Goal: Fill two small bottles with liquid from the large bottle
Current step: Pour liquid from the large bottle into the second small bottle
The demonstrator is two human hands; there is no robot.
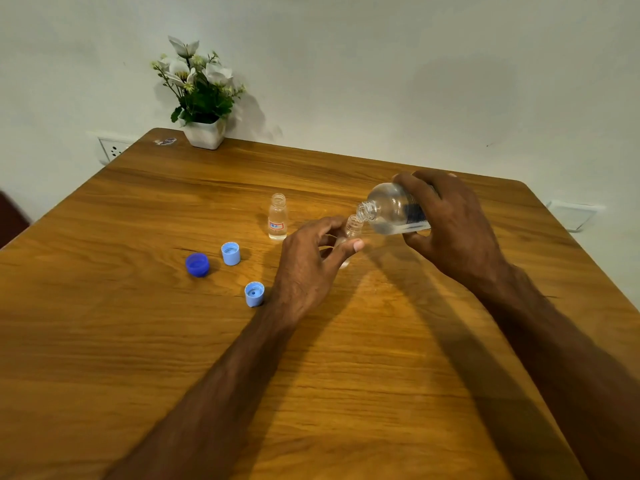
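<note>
My right hand (450, 226) grips the large clear bottle (391, 209), tipped to the left with its open neck touching the mouth of a small clear bottle (353, 226). My left hand (311, 261) holds that small bottle, leaning slightly, just above the table; my fingers hide most of its body. A second small bottle (277, 218) with a red-bordered label stands upright and uncapped to the left, holding clear liquid.
Three caps lie on the wooden table (138, 341) left of my left hand: a dark blue cap (197, 265), a light blue cap (231, 253) and another light blue cap (254, 294). A potted flower plant (201, 98) stands at the far left corner by the wall.
</note>
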